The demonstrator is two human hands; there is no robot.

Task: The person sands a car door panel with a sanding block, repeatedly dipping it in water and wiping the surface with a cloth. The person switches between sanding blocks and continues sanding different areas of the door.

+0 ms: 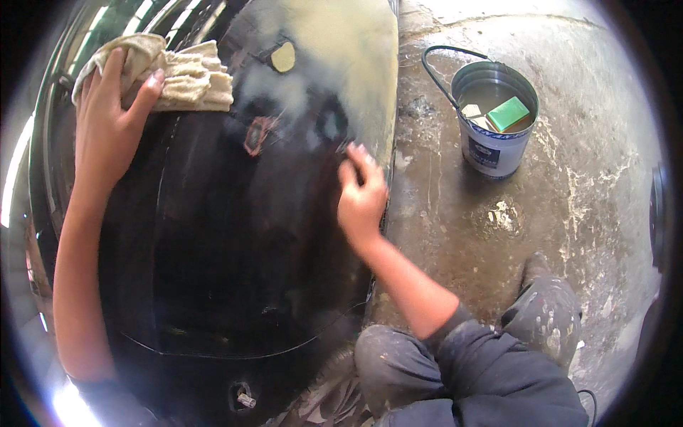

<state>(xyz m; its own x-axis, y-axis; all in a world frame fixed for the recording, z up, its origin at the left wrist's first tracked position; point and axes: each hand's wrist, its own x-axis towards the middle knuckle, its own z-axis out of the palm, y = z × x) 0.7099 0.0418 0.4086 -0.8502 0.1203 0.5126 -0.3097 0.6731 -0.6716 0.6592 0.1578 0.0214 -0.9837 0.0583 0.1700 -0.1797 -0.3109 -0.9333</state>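
My left hand (107, 135) is closed on a bunched cream cloth (192, 78), pressing it against a glossy black vehicle panel (220, 235) at the upper left. Over the panel's right edge is my right hand (363, 196), its fingers half bent and slightly apart, with the tips at the surface. I see nothing in it; it is a little blurred. Between the hands are a reddish sanded spot (257, 135) and a pale yellow filler patch (283, 57). Pale yellowish, dusty coating (356, 50) covers the panel's far right part.
To the right, a bucket (498, 149) with a raised black handle stands on the stained concrete floor (455, 235). It holds murky water, a green block (508, 114) and pale pieces. My bent knees (398, 363) are close to the panel's near right edge.
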